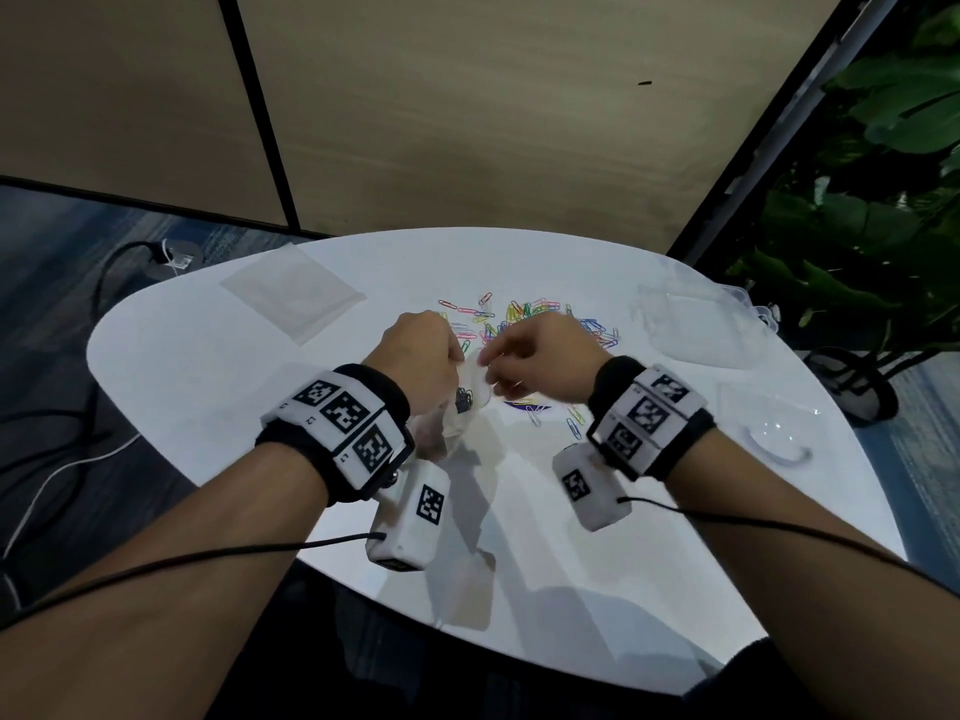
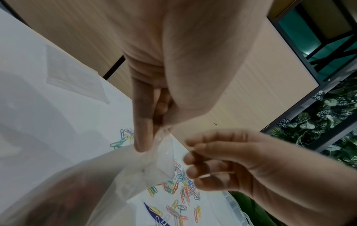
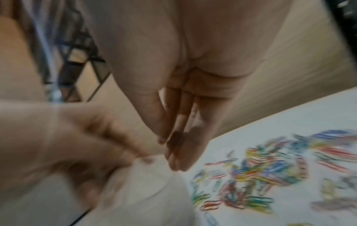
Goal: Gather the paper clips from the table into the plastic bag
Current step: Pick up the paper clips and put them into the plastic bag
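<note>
Your left hand pinches the rim of the clear, limp plastic bag just above the white bench, while your right hand hovers at its mouth, fingertips bunched; whether they pinch a clip I cannot tell. The floppy mouth could sag shut, I judge, spilling clips. The scattered coloured wire paper clips lie just beyond both hands

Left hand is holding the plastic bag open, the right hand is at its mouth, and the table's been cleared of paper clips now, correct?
Not quite. The left hand does hold the plastic bag and the right hand is at its mouth, but the head view shows many coloured paper clips still scattered on the table.
</note>
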Motion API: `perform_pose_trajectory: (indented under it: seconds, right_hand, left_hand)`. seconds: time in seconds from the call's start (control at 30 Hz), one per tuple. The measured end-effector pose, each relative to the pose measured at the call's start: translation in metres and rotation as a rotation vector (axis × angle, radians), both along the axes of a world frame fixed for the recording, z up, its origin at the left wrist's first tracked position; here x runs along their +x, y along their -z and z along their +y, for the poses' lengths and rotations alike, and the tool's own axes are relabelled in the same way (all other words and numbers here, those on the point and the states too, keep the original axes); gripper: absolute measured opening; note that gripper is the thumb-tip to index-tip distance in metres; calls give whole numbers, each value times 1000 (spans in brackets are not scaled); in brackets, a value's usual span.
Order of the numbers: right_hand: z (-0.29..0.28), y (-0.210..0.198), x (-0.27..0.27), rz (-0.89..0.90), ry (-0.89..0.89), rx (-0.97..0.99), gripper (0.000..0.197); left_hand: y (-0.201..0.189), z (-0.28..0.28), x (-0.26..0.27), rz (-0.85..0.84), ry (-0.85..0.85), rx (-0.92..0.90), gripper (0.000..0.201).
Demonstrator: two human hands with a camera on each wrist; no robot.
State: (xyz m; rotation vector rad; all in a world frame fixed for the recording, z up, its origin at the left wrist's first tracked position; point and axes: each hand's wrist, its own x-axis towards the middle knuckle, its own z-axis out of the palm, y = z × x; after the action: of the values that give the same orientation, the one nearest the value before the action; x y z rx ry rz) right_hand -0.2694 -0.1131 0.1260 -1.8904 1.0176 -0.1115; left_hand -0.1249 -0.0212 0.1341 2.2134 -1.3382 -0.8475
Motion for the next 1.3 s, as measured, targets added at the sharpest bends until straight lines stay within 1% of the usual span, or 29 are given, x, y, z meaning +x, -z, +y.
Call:
perform_pose_trajectory:
  seconds: [0.03,0.07,0.1,0.13,0.17,0.2,0.23,0.27,0.33,0.43,0.5,0.57,0.63,0.67,0.73,0.8,0.87,0.9,0.93,1.03,1.1,1.2,1.23,1.27,1.3]
  right_hand:
    - [-16,5,-10,-41,98,29,15]
    - [-33,13,-22,-12,195,-7,14]
    - [-50,24,-36,96,256,-91,14]
    - [-61,35,-51,283,280,-187,23]
    - [-69,49,-67,484,289,-234,37]
    - [-73,63,-81,640,303,-220,50]
    - [-74,77,-92,730,315,-186,58]
    - [-71,86,-97,774,323,-175,59]
    - [-63,102,-93,767,342,-221,55]
    - [-50,110,-65,720,278,-292,55]
    - [-45,115,-44,631,272,-269,62]
    - [-48,121,-26,531,262,-255,75]
    - [-50,123,-11,518,147,-282,81]
    - [-51,123,-4,524,76,-311,81]
    - [-50,126,6,548,-45,-375,72]
    - [-47,126,16,577,-144,-487,52]
    - [-44,122,25,583,-197,-622,29]
    - [-42,118,28,606,-210,-654,21]
    - [-42,116,29,632,-212,-660,17]
    - [-45,117,27,609,-139,-630,19]
    - [-52,116,22,536,-21,-566,21]
    - [-68,108,4,458,277,-364,18]
    - [-74,106,-5,448,322,-281,18]
    - [-78,105,-14,421,338,-154,14]
    - [-82,106,-22,351,355,-9,8]
  left_hand:
    - [0,1,1,2,-2,2,32]
    - [-1,1,2,3,-3,3,33]
    - [-2,2,3,4,-4,4,33]
    - [-3,3,4,2,-4,6,33]
    - [-4,4,5,-2,-2,8,33]
    - [-4,4,5,-7,-1,9,32]
    - [-5,4,5,-13,2,8,32]
    - [-5,4,5,-19,7,8,32]
    - [-5,5,5,-26,15,9,32]
    - [-5,4,4,-29,14,11,32]
    - [-4,3,5,-31,15,12,33]
    - [-3,4,7,-30,15,17,33]
    - [-1,5,9,-26,14,22,34]
    - [0,6,10,-26,14,23,33]
    - [2,7,13,-30,20,26,33]
    - [4,7,15,-33,22,26,33]
    - [6,7,18,-33,19,24,33]
    - [6,7,19,-35,18,24,32]
    - [6,6,20,-38,20,26,32]
    - [7,6,21,-40,23,29,32]
    - [7,6,20,-38,24,31,32]
    - [8,6,21,-35,21,29,32]
    - [8,6,21,-36,20,28,31]
    - [7,6,21,-39,21,29,31]
    - [7,6,20,-41,23,28,31]
